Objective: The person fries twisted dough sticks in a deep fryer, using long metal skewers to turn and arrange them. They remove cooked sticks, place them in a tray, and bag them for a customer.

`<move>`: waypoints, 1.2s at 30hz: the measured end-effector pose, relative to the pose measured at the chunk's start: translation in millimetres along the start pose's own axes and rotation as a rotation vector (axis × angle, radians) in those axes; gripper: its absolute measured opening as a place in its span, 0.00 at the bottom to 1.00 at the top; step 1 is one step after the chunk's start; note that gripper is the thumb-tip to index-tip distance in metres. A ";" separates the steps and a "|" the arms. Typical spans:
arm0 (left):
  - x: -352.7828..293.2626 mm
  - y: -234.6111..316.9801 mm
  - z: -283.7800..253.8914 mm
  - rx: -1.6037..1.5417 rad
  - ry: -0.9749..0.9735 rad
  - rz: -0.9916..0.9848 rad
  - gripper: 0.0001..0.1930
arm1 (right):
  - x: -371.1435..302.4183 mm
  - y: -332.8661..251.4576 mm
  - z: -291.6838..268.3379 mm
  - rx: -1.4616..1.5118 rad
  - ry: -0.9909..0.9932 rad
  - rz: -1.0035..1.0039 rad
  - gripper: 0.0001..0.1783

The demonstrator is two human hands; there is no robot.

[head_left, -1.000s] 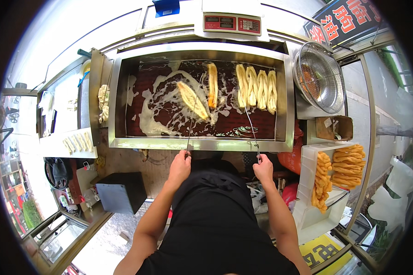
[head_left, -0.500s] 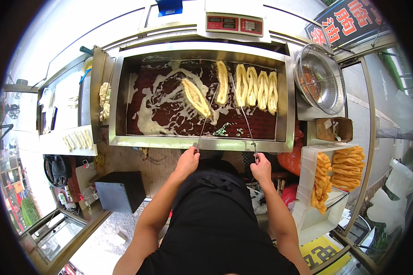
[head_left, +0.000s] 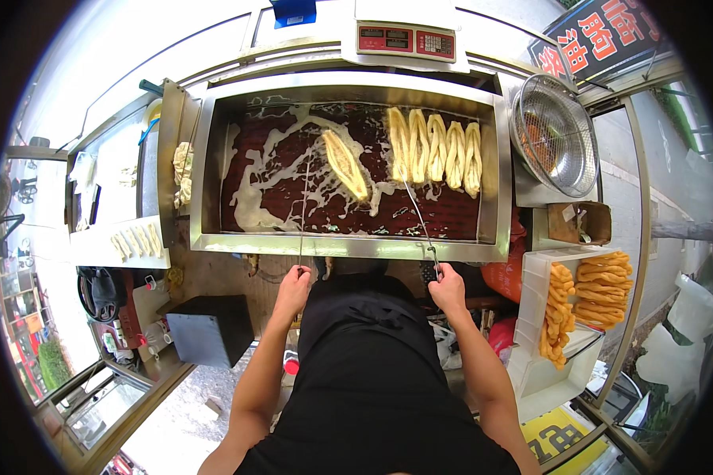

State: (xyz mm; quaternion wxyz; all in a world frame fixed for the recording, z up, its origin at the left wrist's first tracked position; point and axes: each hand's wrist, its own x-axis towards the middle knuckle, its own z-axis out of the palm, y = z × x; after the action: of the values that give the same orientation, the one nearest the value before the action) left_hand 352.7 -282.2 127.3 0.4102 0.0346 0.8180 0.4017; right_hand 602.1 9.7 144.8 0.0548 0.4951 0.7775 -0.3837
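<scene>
Your left hand [head_left: 293,290] grips a metal rod [head_left: 304,212], your right hand [head_left: 448,288] a second rod [head_left: 424,227], above a fryer [head_left: 348,246] of youtiao [head_left: 436,149].

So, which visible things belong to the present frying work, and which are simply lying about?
In use: fryer, floating dough strips, left hand, left rod, right hand, right rod.

Apparently lying about: scale, blue box, dark box.
</scene>
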 end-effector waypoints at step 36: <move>-13.3 63.4 40.4 0.560 0.118 0.238 0.12 | 0.9 11.5 1.6 0.015 0.094 -0.051 0.19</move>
State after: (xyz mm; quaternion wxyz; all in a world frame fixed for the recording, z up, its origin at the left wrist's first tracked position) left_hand 372.4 -219.2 165.5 0.2867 0.2185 0.9095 0.2072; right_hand 610.4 11.8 137.0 0.0050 0.4932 0.7886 -0.3673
